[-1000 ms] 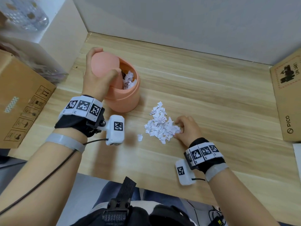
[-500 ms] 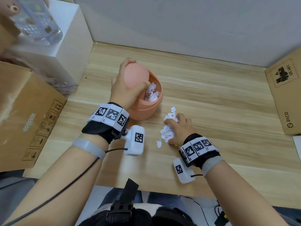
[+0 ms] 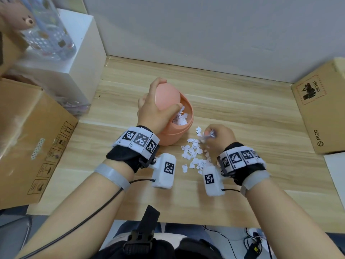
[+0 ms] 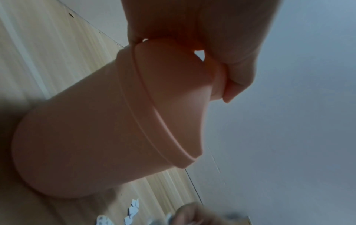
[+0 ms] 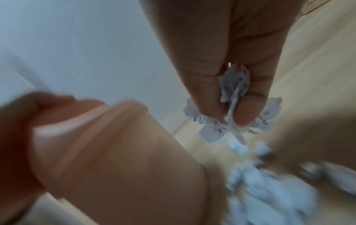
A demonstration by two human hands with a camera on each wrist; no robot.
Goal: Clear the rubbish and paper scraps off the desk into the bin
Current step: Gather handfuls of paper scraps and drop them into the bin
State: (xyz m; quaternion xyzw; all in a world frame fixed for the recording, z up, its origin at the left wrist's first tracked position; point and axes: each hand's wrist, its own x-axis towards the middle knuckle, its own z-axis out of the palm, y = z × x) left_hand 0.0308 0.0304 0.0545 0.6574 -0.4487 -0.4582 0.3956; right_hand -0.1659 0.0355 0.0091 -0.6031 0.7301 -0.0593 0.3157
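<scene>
A small pink bin (image 3: 175, 131) (image 4: 92, 137) (image 5: 125, 159) stands mid-desk with white scraps inside. My left hand (image 3: 155, 113) (image 4: 212, 45) curls over its domed swing lid (image 3: 167, 96) and holds it tipped open. Just right of the bin, my right hand (image 3: 216, 135) (image 5: 231, 94) is lifted off the desk and pinches a bunch of torn paper scraps (image 3: 208, 137) (image 5: 235, 91) between thumb and fingers. Several loose scraps (image 3: 194, 156) (image 5: 260, 182) (image 4: 133, 213) lie on the wood between the bin and my right wrist.
A large cardboard box (image 3: 28, 139) sits at the left, a white block (image 3: 74, 53) with a clear bottle (image 3: 46, 32) behind it. Another cardboard box (image 3: 321, 109) stands at the right edge, white paper (image 3: 336, 171) below it. The wall closes the desk's far side.
My right hand gathered scraps from the pile, closed on a bunch and rose off the desk beside the bin. The pile is thinner and more scattered. My left hand kept the lid open.
</scene>
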